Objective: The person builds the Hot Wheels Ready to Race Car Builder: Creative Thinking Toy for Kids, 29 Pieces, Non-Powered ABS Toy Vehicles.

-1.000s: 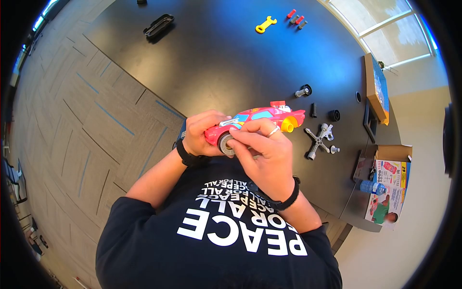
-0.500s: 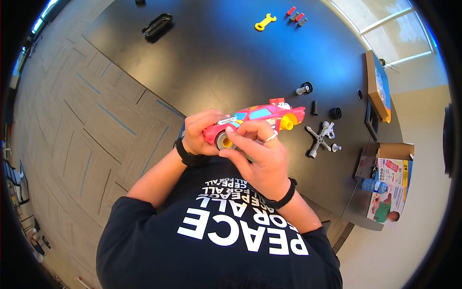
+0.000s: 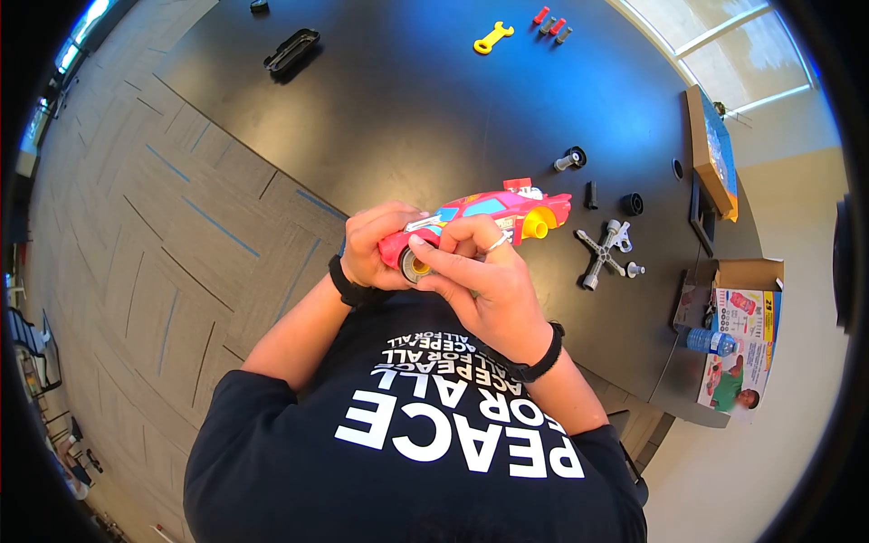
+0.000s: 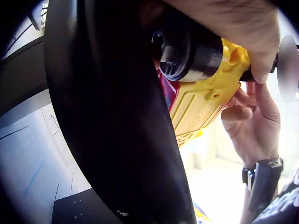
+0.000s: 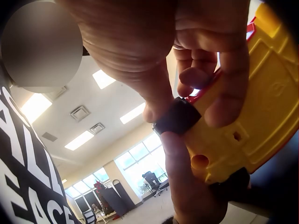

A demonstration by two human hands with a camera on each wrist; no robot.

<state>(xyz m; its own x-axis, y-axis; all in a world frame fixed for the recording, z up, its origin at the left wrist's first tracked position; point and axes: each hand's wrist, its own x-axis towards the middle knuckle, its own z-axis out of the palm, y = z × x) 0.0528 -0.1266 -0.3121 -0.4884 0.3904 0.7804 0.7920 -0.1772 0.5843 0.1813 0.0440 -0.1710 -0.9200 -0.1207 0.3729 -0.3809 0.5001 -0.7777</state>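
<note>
A red toy car (image 3: 484, 206) with blue windows and a yellow underside (image 4: 205, 100) is held in the air over the table's near edge. The left hand (image 3: 376, 246) grips its front end. At the front, a dark wheel with a yellow centre (image 3: 415, 266) is pinched by the right hand's (image 3: 493, 294) thumb and finger. The right wrist view shows this black wheel (image 5: 177, 116) between fingertips beside the yellow base. In the left wrist view another black wheel (image 4: 194, 53) sits at the underside. The yellow rear hub (image 3: 538, 223) has no wheel on it.
On the dark table (image 3: 389, 109) lie a grey cross-shaped piece (image 3: 602, 255), loose wheels (image 3: 632, 204), a yellow wrench (image 3: 493, 39), red and grey bolts (image 3: 556, 28) and a black tray-like part (image 3: 291, 54). A printed box (image 3: 744, 335) and water bottle (image 3: 711, 342) stand at the right.
The right hand's fingers have shifted around the front wheel, uncovering its yellow centre. Car and hands have moved slightly left.
</note>
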